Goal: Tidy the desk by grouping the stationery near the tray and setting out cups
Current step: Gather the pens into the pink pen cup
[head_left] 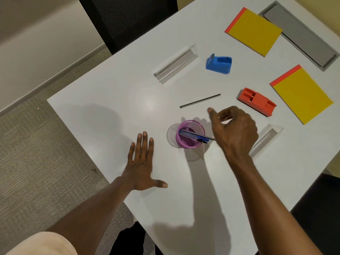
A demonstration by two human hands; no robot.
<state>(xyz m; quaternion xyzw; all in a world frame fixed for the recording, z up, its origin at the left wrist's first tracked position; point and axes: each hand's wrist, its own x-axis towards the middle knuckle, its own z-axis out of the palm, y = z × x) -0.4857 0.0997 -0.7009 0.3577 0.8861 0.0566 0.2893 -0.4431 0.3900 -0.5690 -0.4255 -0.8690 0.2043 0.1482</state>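
pens lie slanted in the purple mesh cup, which stands on the white table between the two hands. the left hand lies flat on the table with fingers spread, while the right hand hovers just right of the cup, fingers loosely curled with nothing seen in them. a thin black stick lies beyond the cup, apart from it.

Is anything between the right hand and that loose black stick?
Nothing visible: only bare desk lies between the right hand and the black stick. The purple cup stands nearer the person, off that line.
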